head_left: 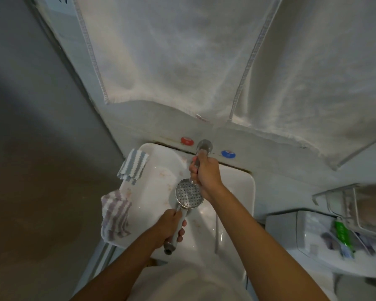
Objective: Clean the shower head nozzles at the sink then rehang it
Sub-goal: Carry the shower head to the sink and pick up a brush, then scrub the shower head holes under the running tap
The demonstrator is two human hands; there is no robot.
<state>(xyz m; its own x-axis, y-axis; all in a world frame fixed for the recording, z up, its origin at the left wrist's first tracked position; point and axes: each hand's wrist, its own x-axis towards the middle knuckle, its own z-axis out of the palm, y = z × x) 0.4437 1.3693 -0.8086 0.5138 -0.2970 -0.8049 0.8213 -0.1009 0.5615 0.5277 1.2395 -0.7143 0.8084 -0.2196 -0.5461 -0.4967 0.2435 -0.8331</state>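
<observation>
Left hand [169, 224] is gripping the handle of the shower head [189, 193], holding its nozzle face up over the white sink [239, 192], while the right hand [205, 170] is curling its fingers around the chrome tap [201, 155], two striped cloths [115, 213] lying on the sink's left rim.

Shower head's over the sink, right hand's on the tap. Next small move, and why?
Probably open the tap with the right hand. The left hand already holds the shower head by its handle over the sink, nozzle face up just below the spout, and no water shows running. Wetting the nozzles looks like the step before scrubbing.
</observation>
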